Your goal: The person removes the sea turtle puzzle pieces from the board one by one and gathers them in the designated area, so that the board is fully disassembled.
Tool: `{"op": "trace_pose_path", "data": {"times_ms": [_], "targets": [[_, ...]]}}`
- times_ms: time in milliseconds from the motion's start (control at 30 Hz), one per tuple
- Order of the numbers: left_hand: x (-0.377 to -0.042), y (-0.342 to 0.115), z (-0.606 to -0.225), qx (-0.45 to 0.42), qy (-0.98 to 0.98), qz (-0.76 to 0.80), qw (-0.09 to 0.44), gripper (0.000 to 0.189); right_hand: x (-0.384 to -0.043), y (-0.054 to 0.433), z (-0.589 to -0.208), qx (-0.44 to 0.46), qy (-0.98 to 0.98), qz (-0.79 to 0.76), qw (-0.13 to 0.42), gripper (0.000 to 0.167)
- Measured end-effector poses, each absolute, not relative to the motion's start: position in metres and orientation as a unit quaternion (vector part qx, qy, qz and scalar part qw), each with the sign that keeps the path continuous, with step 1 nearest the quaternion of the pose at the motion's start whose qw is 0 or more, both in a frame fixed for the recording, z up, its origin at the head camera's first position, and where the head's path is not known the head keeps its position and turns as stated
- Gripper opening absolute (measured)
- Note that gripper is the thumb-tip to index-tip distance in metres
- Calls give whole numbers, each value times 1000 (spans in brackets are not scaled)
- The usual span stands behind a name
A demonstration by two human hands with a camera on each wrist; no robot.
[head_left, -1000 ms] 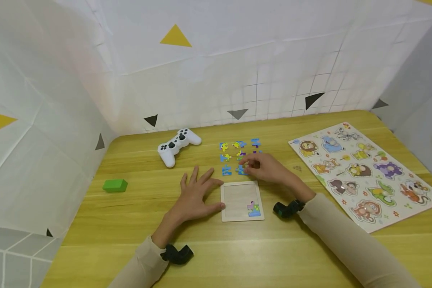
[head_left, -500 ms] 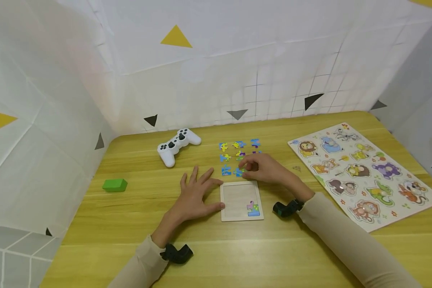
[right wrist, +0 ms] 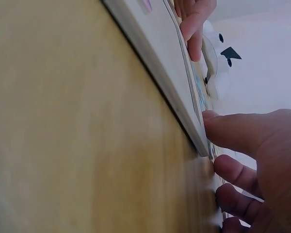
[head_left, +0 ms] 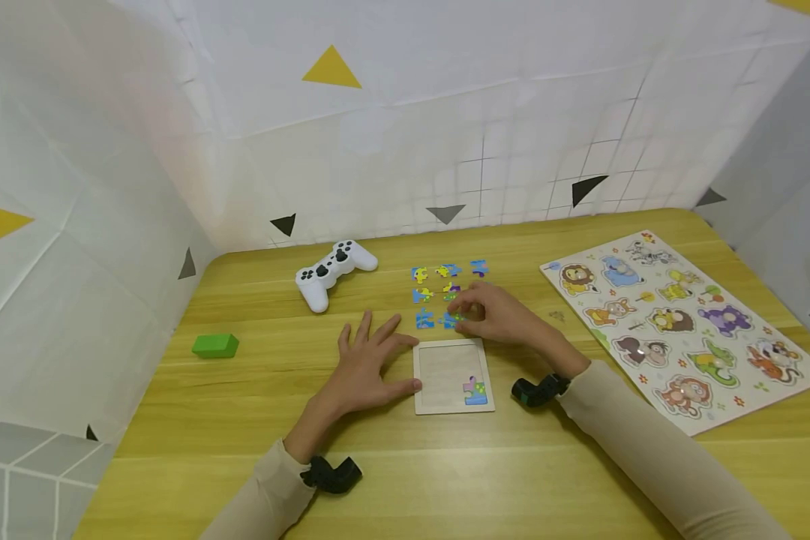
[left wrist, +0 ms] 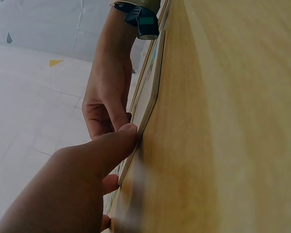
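In the head view my left hand (head_left: 364,373) lies with fingers spread, thumb and index finger at the left side of a square wooden puzzle tray (head_left: 451,412). The left wrist view shows that thumb (left wrist: 123,133) against the tray's edge. A joined pink, green and blue puzzle section (head_left: 475,392) lies in the tray's lower right corner. Above the tray, my right hand (head_left: 496,313) has bent fingers and pinches a blue jigsaw piece (head_left: 449,320) at the table, its right part hidden by the fingers. Another blue jigsaw piece (head_left: 424,320) lies just left of it.
Several loose jigsaw pieces (head_left: 421,295) lie in rows beyond the tray. A white game controller (head_left: 335,274) sits behind my left hand, and a green block (head_left: 215,346) is at the left. On the right lies a large animal puzzle board (head_left: 675,319). White fabric walls (head_left: 405,150) border the table.
The blue jigsaw piece under my right fingers has turned and shifted slightly left, then a little back. The right fingers have moved slightly; the left hand and tray stay in place.
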State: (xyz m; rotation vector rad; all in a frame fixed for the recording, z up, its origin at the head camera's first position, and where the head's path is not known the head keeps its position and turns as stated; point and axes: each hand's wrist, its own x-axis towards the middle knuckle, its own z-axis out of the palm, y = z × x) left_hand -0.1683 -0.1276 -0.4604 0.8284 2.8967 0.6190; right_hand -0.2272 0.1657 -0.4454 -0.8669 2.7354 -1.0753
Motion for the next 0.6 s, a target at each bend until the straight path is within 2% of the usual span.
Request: {"op": "trace_pose_path", "data": {"times_ms": [600], "targets": [[-168, -128, -460, 269, 942, 200, 36, 63, -230, 165, -446, -282, 895, -343, 35, 20]]}}
